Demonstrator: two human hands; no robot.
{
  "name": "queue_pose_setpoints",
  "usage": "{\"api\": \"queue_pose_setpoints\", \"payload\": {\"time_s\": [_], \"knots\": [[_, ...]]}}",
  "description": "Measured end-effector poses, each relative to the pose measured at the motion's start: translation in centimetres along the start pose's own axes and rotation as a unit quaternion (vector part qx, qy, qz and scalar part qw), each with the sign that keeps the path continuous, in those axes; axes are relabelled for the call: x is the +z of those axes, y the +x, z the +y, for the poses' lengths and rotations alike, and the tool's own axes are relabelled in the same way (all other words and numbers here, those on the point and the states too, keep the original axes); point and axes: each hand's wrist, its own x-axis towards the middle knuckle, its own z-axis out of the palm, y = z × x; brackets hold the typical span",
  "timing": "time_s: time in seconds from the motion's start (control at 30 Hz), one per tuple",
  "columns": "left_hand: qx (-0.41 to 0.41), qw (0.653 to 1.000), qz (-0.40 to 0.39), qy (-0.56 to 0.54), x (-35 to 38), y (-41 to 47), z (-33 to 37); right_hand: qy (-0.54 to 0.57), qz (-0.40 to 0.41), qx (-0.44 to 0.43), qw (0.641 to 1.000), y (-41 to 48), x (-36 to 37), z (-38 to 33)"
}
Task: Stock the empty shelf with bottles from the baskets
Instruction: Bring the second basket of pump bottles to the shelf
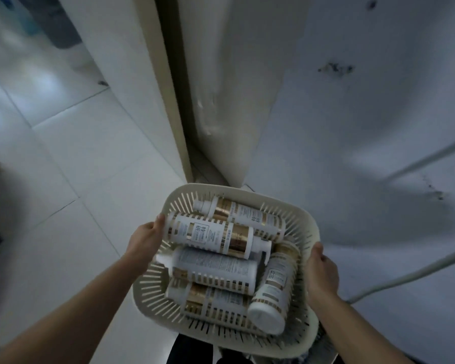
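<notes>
Head view: a slotted cream basket [247,191] was held up at 6 o'clock in the frame. It was gripped by the rim, left hand [145,240] at its 9 o'clock and right hand [322,274] at its 3 o'clock, fingers [158,222] curled round the edge on both sides. Five white-and-gold bottles [210,232] were laid flat inside, kinda piled up. White floor tiles [63,158] were seen at 9 o'clock.
</notes>
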Motion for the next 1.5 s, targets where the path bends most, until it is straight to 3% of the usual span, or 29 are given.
{"api": "queue_pose_setpoints", "payload": {"time_s": [0.3,0.63,0.87,1.3,1.5], "knots": [[-0.038,0.979,0.162,-0.118,-8.3,-11.1,-7.3,-0.055,-0.124,-0.15,0.979,-6.9,1.5,-4.2],[-0.15,0.902,0.302,-0.271,-14.6,-23.8,-19.5,-0.111,-0.282,-0.303,0.904,-19.2,6.7,-5.8],[-0.212,0.803,0.374,-0.413,-16.7,-33.5,-30.0,-0.202,-0.338,-0.38,0.837,-30.4,11.0,-1.8],[-0.299,0.646,0.483,-0.51,-16.9,-53.5,-46.7,-0.302,-0.479,-0.456,0.686,-51.1,15.8,13.2],[-0.354,0.542,0.53,-0.548,-14.6,-60.3,-52.3,-0.374,-0.535,-0.481,0.585,-59.4,19.0,20.2]]}}
